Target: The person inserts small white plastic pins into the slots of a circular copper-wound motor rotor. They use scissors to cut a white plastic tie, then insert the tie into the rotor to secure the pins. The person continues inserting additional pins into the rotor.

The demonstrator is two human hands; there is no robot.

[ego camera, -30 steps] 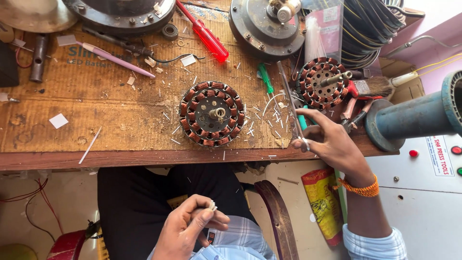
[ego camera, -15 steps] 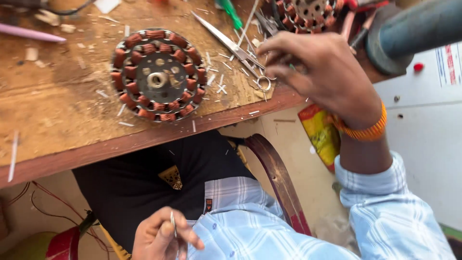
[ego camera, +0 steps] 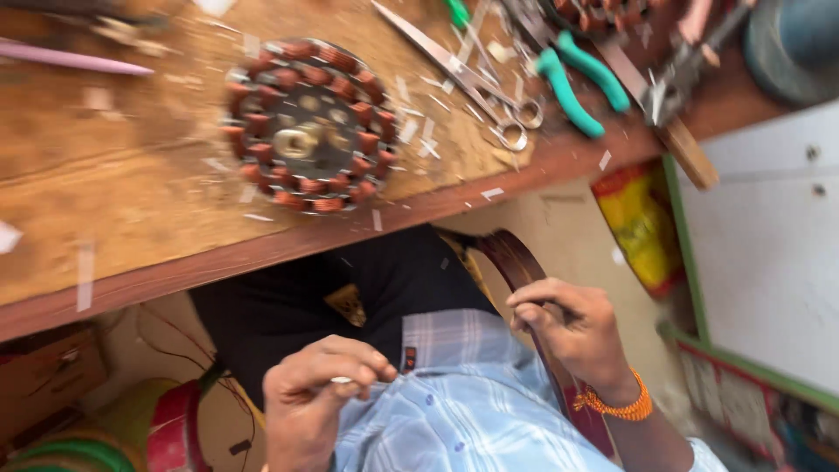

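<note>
Two hands: left hand (ego camera: 319, 385) pinches one white sliver, right hand (ego camera: 568, 328) curls empty (one stator (ego camera: 306, 127) above).

Left hand (ego camera: 315, 393) pinches white strip (ego camera: 341, 380) near lap

One wound stator (ego camera: 308, 127), upper left of centre on counter (ego camera: 131, 218). One pair of scissors (ego camera: 472, 79), top centre. One pair of green-handled pliers (ego camera: 581, 83), upper right. One pink rod (ego camera: 74, 61), upper left. Two hands: left (ego camera: 319, 398), right (ego camera: 572, 328), lower frame. One orange wristband (ego camera: 616, 404), lower right.
</note>
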